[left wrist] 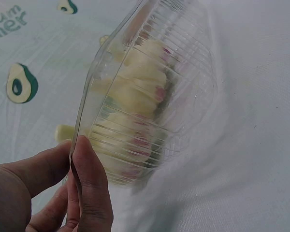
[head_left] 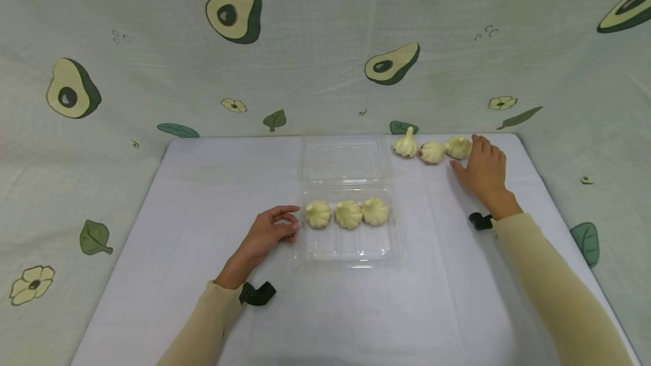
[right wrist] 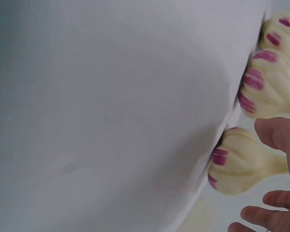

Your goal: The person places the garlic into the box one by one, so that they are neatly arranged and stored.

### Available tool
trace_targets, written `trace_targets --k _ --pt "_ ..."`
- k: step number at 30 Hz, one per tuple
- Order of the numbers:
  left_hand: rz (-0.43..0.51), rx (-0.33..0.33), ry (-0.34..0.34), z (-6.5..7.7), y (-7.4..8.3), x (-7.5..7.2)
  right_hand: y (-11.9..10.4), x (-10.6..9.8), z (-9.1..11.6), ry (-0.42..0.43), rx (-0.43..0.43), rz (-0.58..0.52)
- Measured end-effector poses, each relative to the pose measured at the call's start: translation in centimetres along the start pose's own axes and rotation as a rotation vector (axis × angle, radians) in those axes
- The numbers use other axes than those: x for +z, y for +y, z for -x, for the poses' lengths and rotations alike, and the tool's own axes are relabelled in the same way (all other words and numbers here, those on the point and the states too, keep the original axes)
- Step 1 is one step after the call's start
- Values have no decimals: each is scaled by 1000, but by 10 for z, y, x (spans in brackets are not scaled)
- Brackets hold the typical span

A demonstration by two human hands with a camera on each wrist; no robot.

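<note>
My left hand (head_left: 268, 235) pinches the left rim of an open clear plastic clamshell container (head_left: 351, 252); in the left wrist view the thumb and fingers (left wrist: 89, 171) are on either side of that rim. Three garlic bulbs (head_left: 348, 214) sit in a row in the container's base. At the back right of the table, my right hand (head_left: 487, 171) is beside the rightmost of three more garlic bulbs (head_left: 458, 147). Its thumb and fingers are spread apart around this bulb (right wrist: 237, 164), with no grip on it visible.
The container's clear lid (head_left: 346, 158) lies folded back toward the table's rear edge. Two other loose garlic bulbs, one upright (head_left: 405, 144) and one beside it (head_left: 432, 153), stand right of the lid. Behind the white table (head_left: 203, 196) hangs an avocado-print cloth (head_left: 315, 33).
</note>
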State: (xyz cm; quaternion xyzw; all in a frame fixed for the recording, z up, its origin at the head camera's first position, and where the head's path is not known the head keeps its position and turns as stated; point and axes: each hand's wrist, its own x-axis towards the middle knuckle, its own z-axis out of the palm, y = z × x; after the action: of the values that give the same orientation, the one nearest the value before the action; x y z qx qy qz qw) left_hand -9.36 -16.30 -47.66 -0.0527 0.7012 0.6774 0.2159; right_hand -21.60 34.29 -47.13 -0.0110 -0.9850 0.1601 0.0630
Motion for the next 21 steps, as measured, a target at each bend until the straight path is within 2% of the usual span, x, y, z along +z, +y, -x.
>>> trace_targets --k 9,21 --pt "2 2 -1 1 1 0 2 -4 -14 -32 14 -20" --pt "1 1 4 1 1 0 10 1 -27 -38 7 -35"
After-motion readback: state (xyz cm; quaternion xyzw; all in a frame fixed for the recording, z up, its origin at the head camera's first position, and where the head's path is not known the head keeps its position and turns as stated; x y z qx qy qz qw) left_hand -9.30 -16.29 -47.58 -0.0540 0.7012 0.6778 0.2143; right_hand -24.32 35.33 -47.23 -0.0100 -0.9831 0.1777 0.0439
